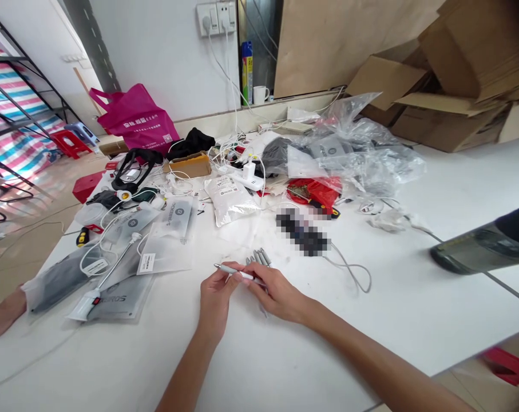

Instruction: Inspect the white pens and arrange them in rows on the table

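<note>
A white pen with a grey tip [228, 268] lies slantwise between my two hands, above the white table [310, 349]. Its tip end is pinched by the fingers of my left hand [216, 294]. My right hand [280, 293] is closed around the pen's other end, and part of the barrel is hidden by its fingers. Just beyond my knuckles, several similar pens [261, 257] lie side by side on the table, their lower parts covered by my right hand. Something pale shows under the right hand, too blurred to name.
At the left edge another person's arm [4, 315] touches a frosted pouch [62, 280]. Nearby lies a white stick-shaped device [85, 304]. A white packet [231, 200], a pixelated object [302, 232], a cable [357, 274] and a dark bottle [486, 243] surround the work spot. Cardboard boxes [448, 120] stand behind.
</note>
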A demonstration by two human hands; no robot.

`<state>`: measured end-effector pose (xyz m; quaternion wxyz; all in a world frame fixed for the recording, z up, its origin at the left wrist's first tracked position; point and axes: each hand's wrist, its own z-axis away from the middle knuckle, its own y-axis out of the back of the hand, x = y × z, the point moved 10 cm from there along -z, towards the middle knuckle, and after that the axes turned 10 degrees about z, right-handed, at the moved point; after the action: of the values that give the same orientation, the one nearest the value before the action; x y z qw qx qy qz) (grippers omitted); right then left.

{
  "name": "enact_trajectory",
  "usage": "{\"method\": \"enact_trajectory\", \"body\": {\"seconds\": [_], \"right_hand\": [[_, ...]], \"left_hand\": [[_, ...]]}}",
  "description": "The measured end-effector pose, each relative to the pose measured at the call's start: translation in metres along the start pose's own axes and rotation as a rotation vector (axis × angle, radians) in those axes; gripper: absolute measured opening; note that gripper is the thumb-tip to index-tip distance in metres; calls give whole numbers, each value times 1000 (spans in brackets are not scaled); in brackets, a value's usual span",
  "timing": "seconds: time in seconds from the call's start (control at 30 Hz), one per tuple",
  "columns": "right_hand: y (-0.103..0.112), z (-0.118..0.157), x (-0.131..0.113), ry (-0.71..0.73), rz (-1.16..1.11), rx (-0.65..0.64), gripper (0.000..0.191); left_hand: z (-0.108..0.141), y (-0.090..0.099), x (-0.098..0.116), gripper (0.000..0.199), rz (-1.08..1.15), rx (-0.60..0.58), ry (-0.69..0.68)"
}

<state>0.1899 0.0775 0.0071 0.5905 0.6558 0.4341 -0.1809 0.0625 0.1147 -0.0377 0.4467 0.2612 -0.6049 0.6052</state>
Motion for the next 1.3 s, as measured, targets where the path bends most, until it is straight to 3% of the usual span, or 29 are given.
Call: {"method": "enact_trajectory", "body": {"seconds": [0.13, 0.23, 0.37, 0.47, 0.57, 0.63, 0.77, 0.97, 1.1, 1.17, 1.3], "right_hand": [[3, 1, 1, -29, -53, 47, 16], [5, 1, 1, -17, -19, 86, 20], [5, 1, 1, 4, 57, 104, 19], [0, 1, 1, 7, 68, 57, 30], [-5, 0, 9, -75, -28, 11, 42], [-5, 1, 13, -118, -79, 26, 31], [-2, 1, 13, -125, -93, 61, 27], [-1, -1, 13, -147, -87, 45, 39], [-19, 2, 14, -208, -222, -122, 55], [-24, 4, 13, -234, -302, -167, 53], [-7, 3, 8, -195, -236, -10, 35]], "left_hand": [[4, -12, -3, 44, 83, -76, 74], [5, -15, 4, 54, 142, -82, 41], [-1, 5, 14, 33, 166, 57, -93], [-4, 19, 14, 28, 145, 130, -106], [-4, 10, 12, 39, 174, 34, -34], [-3, 3, 12, 40, 209, -16, -4], [-2, 0, 10, 21, 259, -19, 25], [-5, 4, 9, 21, 270, 4, 14], [-5, -2, 10, 23, 262, -70, 22], [-5, -4, 10, 21, 290, -92, 36], [-7, 2, 10, 18, 367, -42, 35]]}}
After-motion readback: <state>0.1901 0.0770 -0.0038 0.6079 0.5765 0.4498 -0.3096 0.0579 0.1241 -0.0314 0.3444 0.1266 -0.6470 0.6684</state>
